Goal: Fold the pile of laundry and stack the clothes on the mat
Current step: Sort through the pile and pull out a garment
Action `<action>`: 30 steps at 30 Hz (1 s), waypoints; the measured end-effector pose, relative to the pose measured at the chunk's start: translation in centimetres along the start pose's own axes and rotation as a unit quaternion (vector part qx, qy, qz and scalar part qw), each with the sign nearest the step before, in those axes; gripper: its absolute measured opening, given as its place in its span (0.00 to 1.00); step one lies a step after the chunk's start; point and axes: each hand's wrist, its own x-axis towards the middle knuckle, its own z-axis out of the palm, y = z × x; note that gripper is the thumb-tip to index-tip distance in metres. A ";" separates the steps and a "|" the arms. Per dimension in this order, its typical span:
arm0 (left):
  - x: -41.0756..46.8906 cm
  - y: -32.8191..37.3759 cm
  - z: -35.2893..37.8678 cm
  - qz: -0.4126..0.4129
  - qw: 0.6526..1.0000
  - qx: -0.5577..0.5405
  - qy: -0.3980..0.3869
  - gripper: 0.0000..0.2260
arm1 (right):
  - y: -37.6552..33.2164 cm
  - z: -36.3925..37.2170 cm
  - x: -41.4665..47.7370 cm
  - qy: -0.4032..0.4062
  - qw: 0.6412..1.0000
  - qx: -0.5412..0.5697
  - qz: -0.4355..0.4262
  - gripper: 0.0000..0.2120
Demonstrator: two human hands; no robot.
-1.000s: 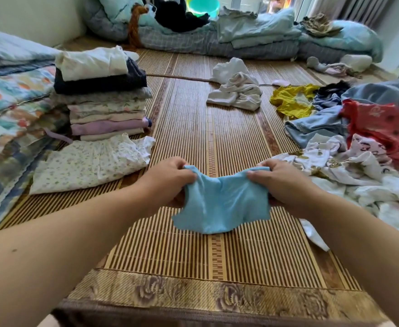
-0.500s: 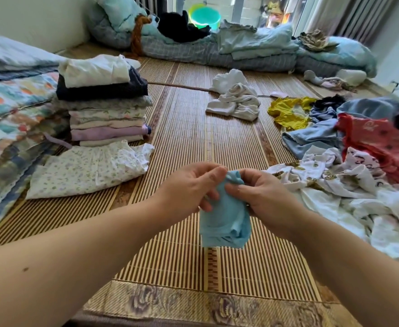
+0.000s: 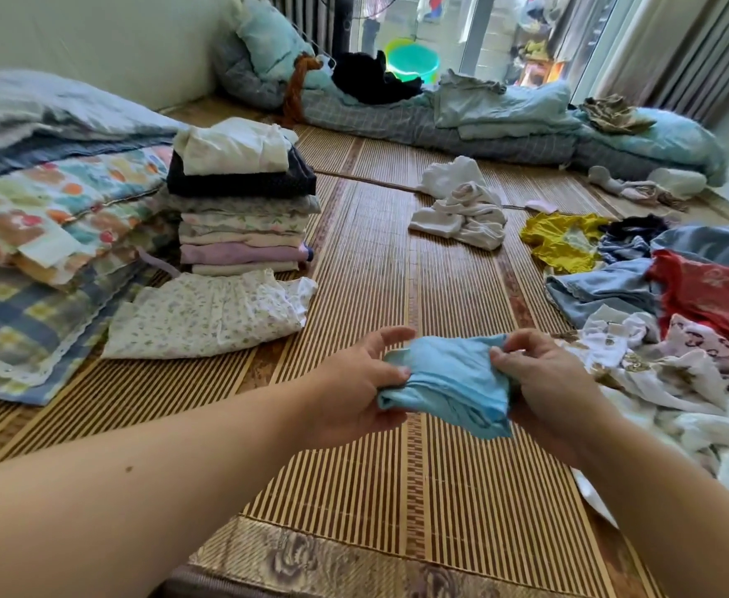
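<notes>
Hanging between both hands above the striped bamboo mat point(image 3: 371, 261), a small light-blue garment point(image 3: 449, 386) is bunching into soft folded layers. Her left hand point(image 3: 354, 390) is pinching its left edge, her right hand point(image 3: 544, 381) gripping the other, forearms reaching forward.

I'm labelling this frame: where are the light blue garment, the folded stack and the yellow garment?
light blue garment point(image 3: 449, 381), head view, its folded middle.
folded stack point(image 3: 241, 209), head view, its front side.
yellow garment point(image 3: 561, 241), head view, its middle.
</notes>
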 end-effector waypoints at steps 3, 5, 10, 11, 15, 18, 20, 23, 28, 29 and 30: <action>-0.3 -0.1 -1.1 0.017 0.997 0.053 0.046 0.18 | 1.1 0.2 0.0 -0.091 0.993 -0.062 0.041 0.16; -0.6 0.1 -2.2 0.052 0.989 0.118 0.076 0.20 | 1.2 1.2 0.2 -0.127 0.986 -0.097 0.052 0.22; -1.9 2.5 -6.5 0.167 0.903 0.332 0.215 0.29 | -1.4 7.1 3.9 -0.129 0.975 -0.181 -0.020 0.22; -2.3 3.2 -7.8 0.189 0.871 0.377 0.253 0.30 | -2.1 8.9 4.9 -0.131 0.970 -0.200 -0.042 0.22; -3.6 5.3 -13.3 0.226 0.786 0.437 0.375 0.30 | -3.6 16.5 9.1 -0.129 0.930 -0.309 -0.153 0.28; -3.9 5.6 -17.2 0.214 0.765 0.438 0.420 0.32 | -3.7 21.6 12.2 -0.132 0.881 -0.395 -0.225 0.30; -3.7 5.6 -19.6 0.189 0.758 0.440 0.443 0.33 | -3.4 24.4 14.3 -0.129 0.852 -0.444 -0.245 0.30; -3.0 5.3 -22.5 0.118 0.739 0.476 0.463 0.34 | -2.1 27.3 17.1 -0.130 0.793 -0.535 -0.260 0.28; -1.6 4.8 -24.0 -0.006 0.695 0.568 0.441 0.34 | 1.0 28.3 19.2 -0.126 0.651 -0.703 -0.259 0.20; -1.5 4.7 -23.9 -0.019 0.678 0.585 0.445 0.34 | 1.3 28.0 19.0 -0.119 0.648 -0.702 -0.269 0.20; -1.5 4.6 -23.7 -0.028 0.662 0.598 0.451 0.33 | 1.3 27.6 18.7 -0.109 0.656 -0.692 -0.282 0.22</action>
